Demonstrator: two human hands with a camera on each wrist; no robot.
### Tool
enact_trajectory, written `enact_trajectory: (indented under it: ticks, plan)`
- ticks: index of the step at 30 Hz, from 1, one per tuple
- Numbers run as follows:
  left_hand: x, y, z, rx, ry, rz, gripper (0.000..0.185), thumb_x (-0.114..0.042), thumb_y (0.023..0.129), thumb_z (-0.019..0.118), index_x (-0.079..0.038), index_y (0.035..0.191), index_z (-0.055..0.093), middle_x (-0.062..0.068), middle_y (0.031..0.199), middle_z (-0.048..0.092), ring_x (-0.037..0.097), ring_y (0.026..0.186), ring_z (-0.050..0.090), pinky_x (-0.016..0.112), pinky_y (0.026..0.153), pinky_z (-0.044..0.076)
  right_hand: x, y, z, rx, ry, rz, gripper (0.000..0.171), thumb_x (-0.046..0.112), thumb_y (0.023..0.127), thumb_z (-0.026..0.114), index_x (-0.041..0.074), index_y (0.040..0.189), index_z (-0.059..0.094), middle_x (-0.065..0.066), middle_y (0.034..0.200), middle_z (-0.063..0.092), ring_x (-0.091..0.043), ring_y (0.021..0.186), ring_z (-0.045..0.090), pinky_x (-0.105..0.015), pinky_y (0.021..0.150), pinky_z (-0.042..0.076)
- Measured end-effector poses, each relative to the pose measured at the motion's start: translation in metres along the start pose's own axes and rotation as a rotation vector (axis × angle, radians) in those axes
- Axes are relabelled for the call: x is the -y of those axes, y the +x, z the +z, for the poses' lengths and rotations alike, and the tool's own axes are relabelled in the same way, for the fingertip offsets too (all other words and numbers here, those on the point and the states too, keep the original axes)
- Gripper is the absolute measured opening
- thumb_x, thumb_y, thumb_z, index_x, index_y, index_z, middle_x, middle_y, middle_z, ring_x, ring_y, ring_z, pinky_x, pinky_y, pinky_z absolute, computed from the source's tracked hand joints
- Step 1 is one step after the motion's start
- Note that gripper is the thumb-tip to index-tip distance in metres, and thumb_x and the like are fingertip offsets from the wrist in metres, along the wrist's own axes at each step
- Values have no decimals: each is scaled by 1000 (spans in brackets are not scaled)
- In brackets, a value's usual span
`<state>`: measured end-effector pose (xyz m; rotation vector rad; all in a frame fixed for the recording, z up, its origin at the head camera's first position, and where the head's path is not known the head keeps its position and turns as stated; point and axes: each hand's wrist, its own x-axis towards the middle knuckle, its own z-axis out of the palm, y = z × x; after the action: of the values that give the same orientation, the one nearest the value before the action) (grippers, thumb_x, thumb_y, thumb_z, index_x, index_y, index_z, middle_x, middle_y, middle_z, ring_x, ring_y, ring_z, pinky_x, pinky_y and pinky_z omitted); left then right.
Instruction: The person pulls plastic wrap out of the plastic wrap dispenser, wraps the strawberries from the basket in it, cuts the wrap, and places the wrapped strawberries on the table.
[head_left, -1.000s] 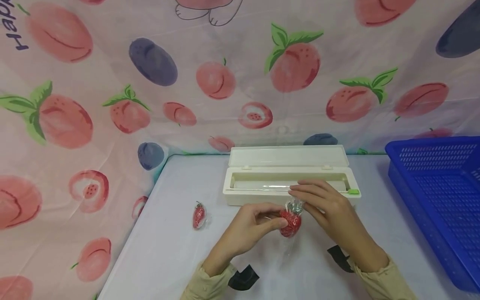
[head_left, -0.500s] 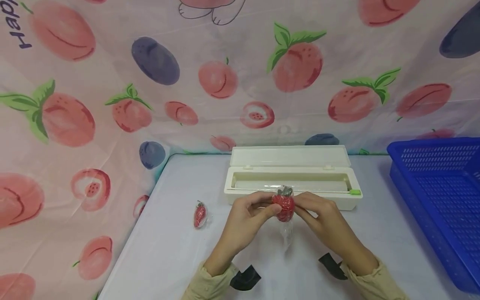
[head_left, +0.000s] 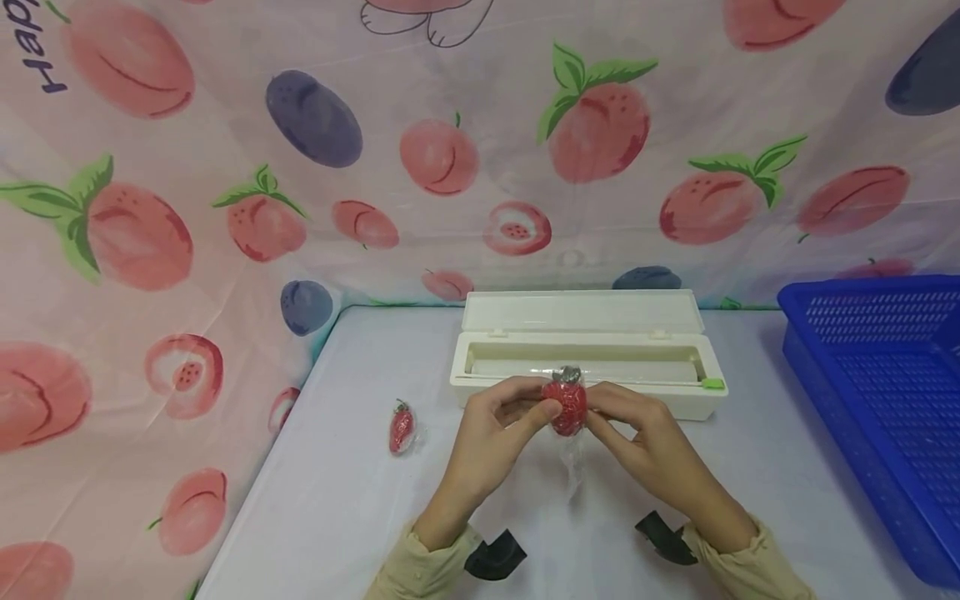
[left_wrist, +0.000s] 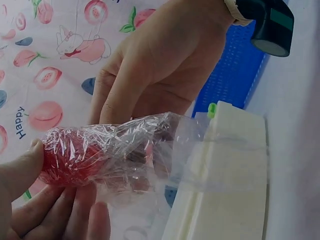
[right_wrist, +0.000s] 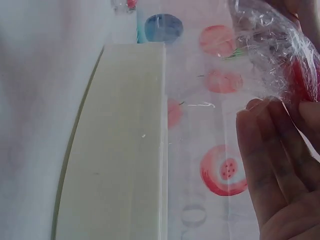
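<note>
The pale grey desk (head_left: 352,500) spreads under both hands, with the blue perforated plastic basket (head_left: 885,400) well off beyond the right hand (head_left: 645,450). Just behind the hands sits the long cream plastic cling-film dispenser box (head_left: 592,392), lid up; the hands hover right at its front edge. Between them is the red strawberry wrapped in clear cling film (head_left: 566,407), raised off the desk. The left hand (head_left: 491,442) pinches it with thumb and fingers, and the right hand's fingers curl round its other side. A loose tail of film (head_left: 573,471) hangs down below the grip.

From where I stand, the risk is that tail: the film looks crumpled and clingy, so it may stick to the fingers or bunch up instead of lying flat, and a hard tug could tear it. Squeezing too firmly could dent the fruit. A second wrapped small red strawberry (head_left: 401,427) lies on the desk, left of the left hand.
</note>
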<state>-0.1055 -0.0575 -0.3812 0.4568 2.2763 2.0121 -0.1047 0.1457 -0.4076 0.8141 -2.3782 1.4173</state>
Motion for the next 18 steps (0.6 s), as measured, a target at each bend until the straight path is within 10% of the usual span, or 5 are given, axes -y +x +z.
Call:
enact_trajectory:
  ticks: [18]
  plan:
    - [0,1,0,3,-51,-39,31,-20,90,74,-3,116,70,13,111,71,18,99,71,28,85,58,2,-1,-4,69,60,185,26,14,104,51,7,124,66,-2,115,72,-10,103,67,-41,90,57]
